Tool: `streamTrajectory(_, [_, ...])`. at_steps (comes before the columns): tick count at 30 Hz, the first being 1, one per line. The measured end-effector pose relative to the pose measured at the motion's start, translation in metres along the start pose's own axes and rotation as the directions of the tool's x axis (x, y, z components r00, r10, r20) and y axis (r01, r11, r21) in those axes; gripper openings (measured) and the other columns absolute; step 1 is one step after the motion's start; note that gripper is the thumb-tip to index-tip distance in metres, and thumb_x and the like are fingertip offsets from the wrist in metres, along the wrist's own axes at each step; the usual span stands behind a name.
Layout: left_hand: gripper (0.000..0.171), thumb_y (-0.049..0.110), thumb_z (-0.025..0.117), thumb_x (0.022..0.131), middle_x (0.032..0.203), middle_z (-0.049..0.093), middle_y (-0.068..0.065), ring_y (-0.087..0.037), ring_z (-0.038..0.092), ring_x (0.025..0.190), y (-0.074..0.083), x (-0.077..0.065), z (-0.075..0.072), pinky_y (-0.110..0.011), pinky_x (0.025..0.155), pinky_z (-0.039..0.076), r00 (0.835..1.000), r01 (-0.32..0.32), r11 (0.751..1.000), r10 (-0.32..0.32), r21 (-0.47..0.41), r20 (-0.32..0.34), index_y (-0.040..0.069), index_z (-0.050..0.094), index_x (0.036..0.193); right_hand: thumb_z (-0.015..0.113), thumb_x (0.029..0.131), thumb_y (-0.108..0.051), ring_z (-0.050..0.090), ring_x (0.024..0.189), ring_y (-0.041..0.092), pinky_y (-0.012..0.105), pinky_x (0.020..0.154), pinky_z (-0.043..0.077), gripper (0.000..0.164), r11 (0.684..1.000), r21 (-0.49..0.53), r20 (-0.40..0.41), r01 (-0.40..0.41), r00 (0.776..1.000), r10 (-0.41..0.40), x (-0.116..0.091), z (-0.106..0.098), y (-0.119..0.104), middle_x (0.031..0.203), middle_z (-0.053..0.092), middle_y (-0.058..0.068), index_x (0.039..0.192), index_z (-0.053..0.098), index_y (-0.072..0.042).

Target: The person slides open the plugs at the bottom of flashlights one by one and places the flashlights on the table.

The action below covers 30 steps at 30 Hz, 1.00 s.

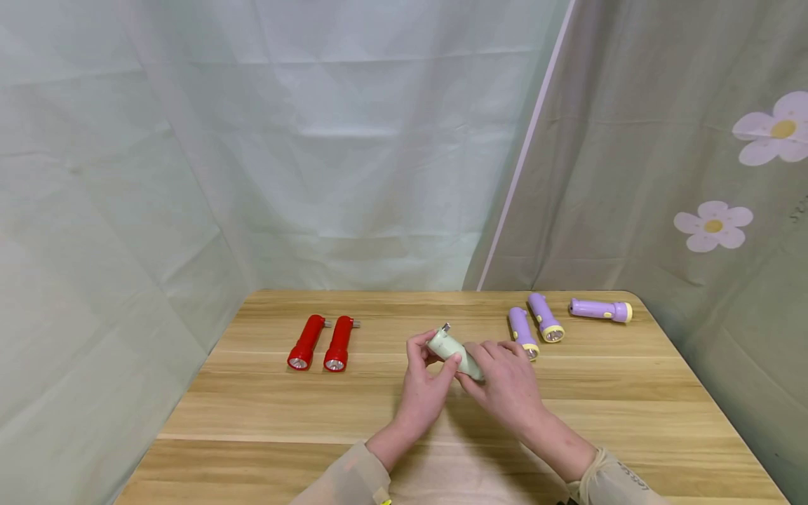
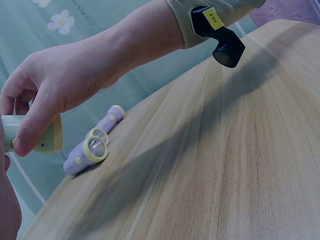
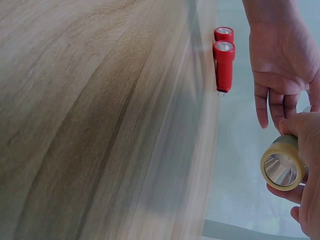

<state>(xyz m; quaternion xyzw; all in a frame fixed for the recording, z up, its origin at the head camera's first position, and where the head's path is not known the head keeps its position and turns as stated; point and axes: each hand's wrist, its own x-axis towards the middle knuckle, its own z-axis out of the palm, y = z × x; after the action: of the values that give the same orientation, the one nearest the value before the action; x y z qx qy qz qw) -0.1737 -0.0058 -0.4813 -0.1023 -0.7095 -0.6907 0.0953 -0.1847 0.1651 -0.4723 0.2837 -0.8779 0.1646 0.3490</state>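
A pale green flashlight [image 1: 446, 346] with a yellow head rim is held above the table between both hands, metal prongs [image 1: 445, 327] sticking out at its tail. My left hand [image 1: 424, 391] grips the tail half with thumb and fingers. Around the head end, my right hand [image 1: 510, 382] curls its fingers and covers much of it in the head view. The right wrist view shows the lens and yellow rim [image 3: 282, 167] held by the right hand [image 3: 311, 145], with the left hand [image 3: 282, 62] behind. In the left wrist view, the right hand's thumb [image 2: 34, 122] presses on the flashlight's side.
Two red flashlights [image 1: 339, 344] with prongs lie side by side at the left of the wooden table [image 1: 284, 414]. Several purple flashlights [image 1: 600, 311] with yellow rims lie at the back right, one sideways. A curtain [image 1: 379, 175] hangs behind the table.
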Motion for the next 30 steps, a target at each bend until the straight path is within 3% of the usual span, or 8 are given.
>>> streamTrajectory(30, [0.055, 0.022, 0.071, 0.098, 0.126, 0.06, -0.007, -0.023, 0.055, 0.114, 0.0001, -0.0023, -0.0022, -0.053, 0.101, 0.041, 1.0, 0.008, 1.0, -0.008, -0.001, 0.025, 0.024, 0.038, 0.143, 0.088, 0.077, -0.035, 0.067, 0.082, 0.02, 0.045, 0.09, 0.046, 0.044, 1.0, -0.008, 0.027, -0.014, 1.0, 0.014, -0.0011, -0.002, -0.001, 0.094, 0.07, 0.0, 0.112, 0.07, -0.015])
